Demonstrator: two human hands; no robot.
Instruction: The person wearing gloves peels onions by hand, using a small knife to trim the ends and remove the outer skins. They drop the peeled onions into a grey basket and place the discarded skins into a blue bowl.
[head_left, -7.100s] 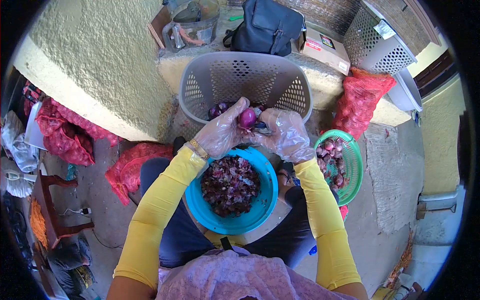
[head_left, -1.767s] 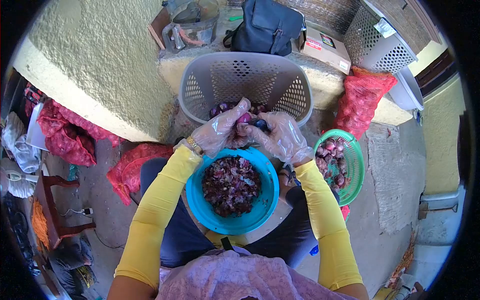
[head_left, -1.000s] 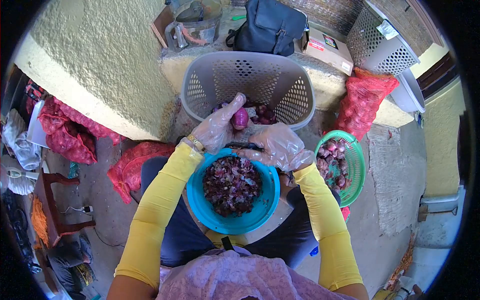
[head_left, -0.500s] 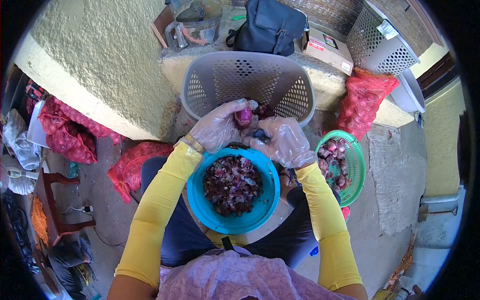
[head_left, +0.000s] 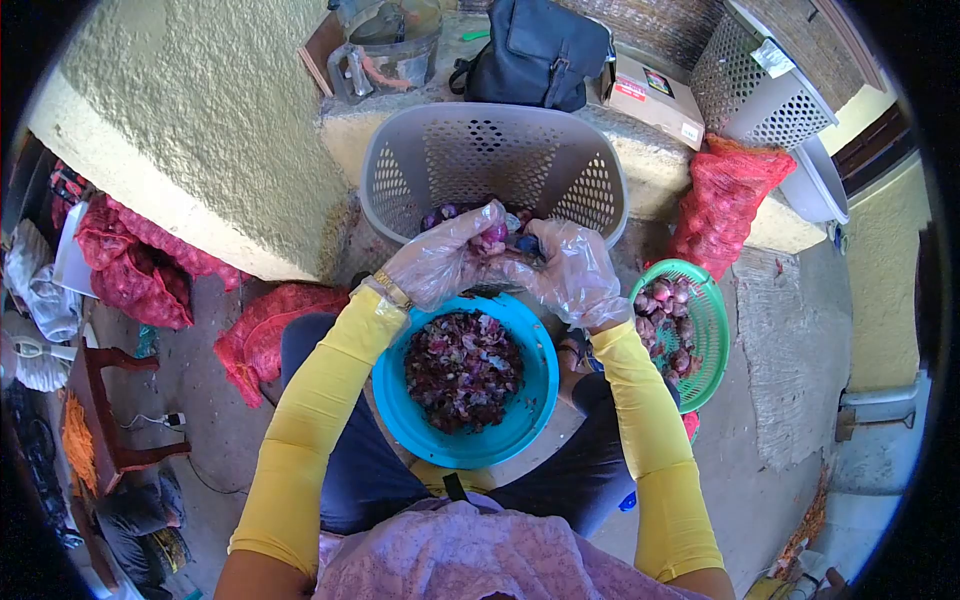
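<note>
My left hand (head_left: 440,262), in a clear plastic glove, grips a small red onion (head_left: 495,233) above the far rim of a blue bowl (head_left: 530,410) full of onion skins. My right hand (head_left: 570,272), also gloved, presses against the onion and holds a dark-handled knife (head_left: 525,243); the blade is hidden. Behind both hands stands a grey perforated basket (head_left: 490,150) with peeled onions at its bottom. A green basket (head_left: 705,330) with unpeeled onions sits to the right of my right arm.
Red mesh sacks (head_left: 725,195) lie at the right and at the left (head_left: 125,260). A black bag (head_left: 535,50), a cardboard box (head_left: 650,95) and a metal pot (head_left: 385,50) rest on the ledge behind. A rough wall stands at the left.
Both hands have come together again over the bowl's far rim; the onion has dropped slightly from over the grey basket and the right hand has closed in on it.
</note>
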